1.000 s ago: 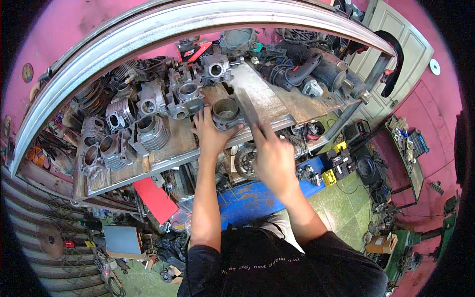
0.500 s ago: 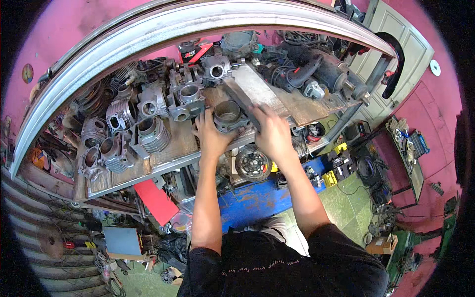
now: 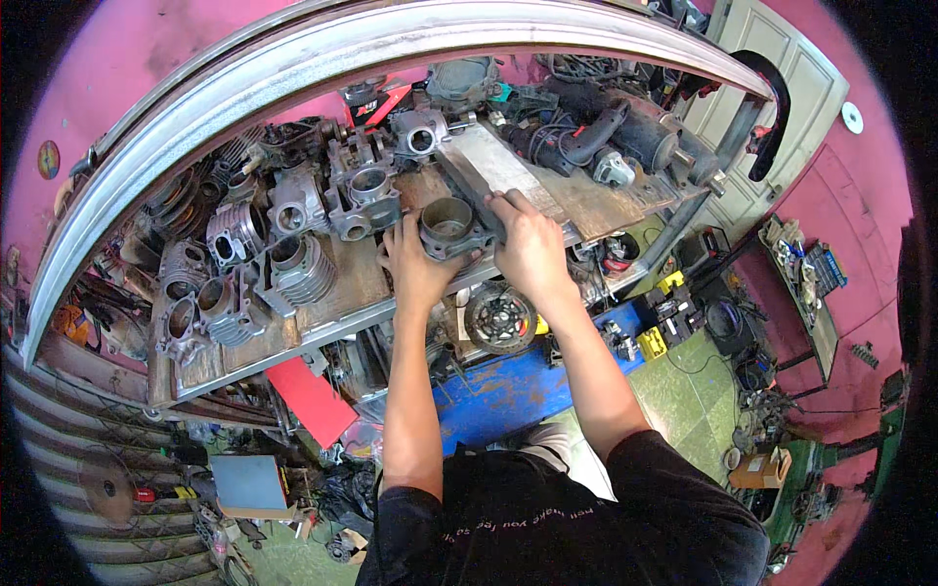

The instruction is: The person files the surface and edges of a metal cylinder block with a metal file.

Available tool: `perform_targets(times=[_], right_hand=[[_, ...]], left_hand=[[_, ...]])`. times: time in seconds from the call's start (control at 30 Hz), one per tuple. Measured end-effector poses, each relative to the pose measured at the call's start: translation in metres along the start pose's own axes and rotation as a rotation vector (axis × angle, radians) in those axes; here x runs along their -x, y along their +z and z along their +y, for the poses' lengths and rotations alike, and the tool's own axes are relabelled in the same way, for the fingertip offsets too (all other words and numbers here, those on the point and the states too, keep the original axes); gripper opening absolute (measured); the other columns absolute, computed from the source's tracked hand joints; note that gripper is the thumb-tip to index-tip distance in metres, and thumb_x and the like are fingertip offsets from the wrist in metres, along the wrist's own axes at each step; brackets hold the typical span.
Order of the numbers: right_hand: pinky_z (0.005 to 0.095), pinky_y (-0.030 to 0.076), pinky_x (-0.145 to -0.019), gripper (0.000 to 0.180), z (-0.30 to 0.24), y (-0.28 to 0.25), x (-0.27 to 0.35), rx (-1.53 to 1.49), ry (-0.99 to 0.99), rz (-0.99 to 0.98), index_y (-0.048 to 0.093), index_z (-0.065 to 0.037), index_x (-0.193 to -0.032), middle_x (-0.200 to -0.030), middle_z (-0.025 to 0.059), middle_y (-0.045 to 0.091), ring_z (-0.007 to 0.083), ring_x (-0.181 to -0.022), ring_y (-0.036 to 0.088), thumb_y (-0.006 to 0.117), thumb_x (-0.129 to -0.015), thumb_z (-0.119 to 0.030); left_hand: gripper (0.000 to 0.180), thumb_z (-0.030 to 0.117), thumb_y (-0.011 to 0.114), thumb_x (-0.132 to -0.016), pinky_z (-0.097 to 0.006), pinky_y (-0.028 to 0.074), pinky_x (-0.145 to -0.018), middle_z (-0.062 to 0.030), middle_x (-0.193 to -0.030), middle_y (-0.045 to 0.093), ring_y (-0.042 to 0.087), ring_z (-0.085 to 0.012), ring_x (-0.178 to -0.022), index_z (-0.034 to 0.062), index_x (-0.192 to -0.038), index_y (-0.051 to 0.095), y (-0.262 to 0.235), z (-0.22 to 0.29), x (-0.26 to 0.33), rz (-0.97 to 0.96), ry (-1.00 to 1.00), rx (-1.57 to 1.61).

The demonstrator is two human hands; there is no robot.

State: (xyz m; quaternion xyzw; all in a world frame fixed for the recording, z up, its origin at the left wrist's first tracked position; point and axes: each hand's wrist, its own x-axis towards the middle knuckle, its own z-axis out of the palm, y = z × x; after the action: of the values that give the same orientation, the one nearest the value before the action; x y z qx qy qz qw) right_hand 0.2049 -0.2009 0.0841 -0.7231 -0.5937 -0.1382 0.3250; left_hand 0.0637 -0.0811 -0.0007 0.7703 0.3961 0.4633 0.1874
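Observation:
An engine cylinder block (image 3: 447, 223) with a round, open bore stands near the shelf's front edge. My left hand (image 3: 420, 277) is wrapped round its left and near side, with the thumb along its base. My right hand (image 3: 532, 248) is closed on the near end of a dark flat bar (image 3: 466, 186), which slants away to the far left along the block's right side. The palm and some fingertips of my right hand are hidden from above.
More cylinder blocks (image 3: 301, 272) crowd the wooden shelf (image 3: 357, 285) on the left. A pale metal plate (image 3: 498, 161) lies behind the bar, and an angle grinder (image 3: 611, 168) rests farther right. The white curved rail (image 3: 391, 39) passes overhead. Below is a blue surface (image 3: 489, 400).
My right hand has shifted slightly up and left, its fingers more curled over the bar's end. My left hand keeps its hold on the block. The whole view has moved a little.

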Motion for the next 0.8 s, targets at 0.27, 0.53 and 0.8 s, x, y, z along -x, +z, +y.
perform_targets(times=[0.27, 0.53, 0.8], right_hand=[[0.0451, 0.063, -0.079, 0.059, -0.041, -0.047, 0.108, 0.118, -0.007, 0.003, 0.069, -0.003, -0.133, -0.13, 0.0168, 0.069, 0.0367, -0.086, 0.075, 0.069, -0.075, 0.004], [0.0508, 0.062, -0.083, 0.054, -0.016, -0.014, 0.021, 0.043, 0.049, -0.003, 0.071, -0.005, -0.129, -0.125, 0.0167, 0.072, 0.0414, -0.093, 0.076, 0.065, -0.076, 0.004], [0.0451, 0.063, -0.076, 0.05, -0.041, -0.015, 0.067, 0.193, -0.04, 0.041, 0.068, -0.002, -0.128, -0.134, 0.0174, 0.068, 0.0345, -0.088, 0.077, 0.071, -0.078, -0.001]], left_hand=[[0.108, 0.049, 0.104, -0.056, -0.065, 0.034, -0.113, -0.0204, -0.144, 0.059, 0.049, -0.0453, -0.136, 0.0067, -0.142, 0.053, -0.009, 0.003, 0.005, -0.013, -0.066, -0.056], [0.106, 0.05, 0.103, -0.057, -0.064, 0.034, -0.113, -0.0201, -0.139, 0.062, 0.051, -0.0448, -0.134, 0.007, -0.14, 0.055, -0.001, -0.007, 0.003, 0.018, 0.037, 0.068], [0.11, 0.054, 0.102, -0.056, -0.067, 0.032, -0.113, -0.0158, -0.142, 0.063, 0.051, -0.0437, -0.137, 0.0144, -0.147, 0.054, -0.009, -0.007, 0.01, 0.016, -0.063, -0.085]])
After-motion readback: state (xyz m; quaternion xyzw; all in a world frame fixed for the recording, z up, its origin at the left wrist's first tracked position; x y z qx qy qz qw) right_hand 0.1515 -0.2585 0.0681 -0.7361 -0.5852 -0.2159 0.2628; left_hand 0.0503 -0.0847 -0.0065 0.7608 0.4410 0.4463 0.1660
